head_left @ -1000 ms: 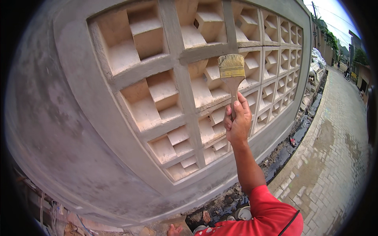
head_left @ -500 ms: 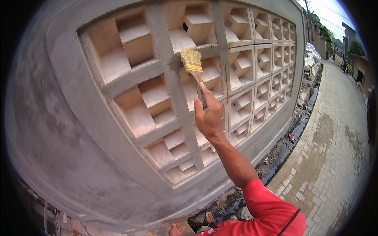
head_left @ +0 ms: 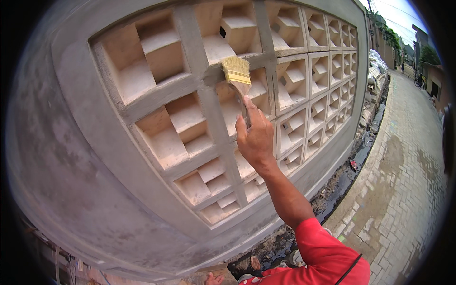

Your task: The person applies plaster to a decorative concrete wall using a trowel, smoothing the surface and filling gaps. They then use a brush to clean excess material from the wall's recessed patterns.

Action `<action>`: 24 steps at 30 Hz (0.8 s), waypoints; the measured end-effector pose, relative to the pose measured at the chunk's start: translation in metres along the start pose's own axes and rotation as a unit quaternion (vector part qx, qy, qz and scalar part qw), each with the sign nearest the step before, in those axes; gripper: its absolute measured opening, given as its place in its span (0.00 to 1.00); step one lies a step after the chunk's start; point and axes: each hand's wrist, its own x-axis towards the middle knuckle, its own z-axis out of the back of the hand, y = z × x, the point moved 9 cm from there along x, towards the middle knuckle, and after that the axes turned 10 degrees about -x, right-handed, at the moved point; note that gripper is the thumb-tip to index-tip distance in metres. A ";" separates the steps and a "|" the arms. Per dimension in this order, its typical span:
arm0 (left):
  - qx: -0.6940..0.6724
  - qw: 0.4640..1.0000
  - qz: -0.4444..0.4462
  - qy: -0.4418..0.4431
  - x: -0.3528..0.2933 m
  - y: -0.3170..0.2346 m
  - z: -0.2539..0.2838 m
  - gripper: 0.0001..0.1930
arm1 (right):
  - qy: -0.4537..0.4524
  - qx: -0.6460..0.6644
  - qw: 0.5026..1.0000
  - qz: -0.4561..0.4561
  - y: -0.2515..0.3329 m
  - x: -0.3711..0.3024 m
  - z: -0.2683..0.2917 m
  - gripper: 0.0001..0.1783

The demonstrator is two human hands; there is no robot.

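Note:
My right hand [head_left: 257, 138] is closed round the wooden handle of a wide paintbrush [head_left: 237, 72] with pale bristles and a yellow band. The bristles point up at a grey cement strip [head_left: 216, 73] between openings of the patterned block wall; whether they press on it is hard to tell. Pale, angled block openings [head_left: 187, 116] surround the brush, framed by grey cement bars. Low at the bottom edge, only part of my left hand [head_left: 214, 279] shows. Its fingers look apart, with nothing visible in them.
A smooth grey plastered wall [head_left: 99, 190] spreads to the left. Along its foot runs a narrow ditch [head_left: 332, 190] with dark water and rubble. Beyond it lies a paved lane [head_left: 403, 180]. White sacks [head_left: 377, 61] and rubble are piled farther along the wall.
My right hand and the brush have shifted slightly right, and the bristles now lean more to the left. The left hand stays low, showing a little less.

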 end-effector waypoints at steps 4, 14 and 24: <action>0.012 1.000 -0.012 -0.008 -0.003 -0.002 0.004 0.21 | 0.096 0.068 0.992 0.047 0.031 -0.029 0.016 0.27; 0.044 0.999 -0.024 -0.016 0.001 0.003 0.007 0.21 | -0.020 0.030 0.998 -0.043 -0.020 0.023 0.017 0.25; 0.060 0.997 -0.040 -0.030 0.000 0.008 0.014 0.21 | 0.090 0.273 0.949 -0.130 -0.013 -0.016 0.047 0.24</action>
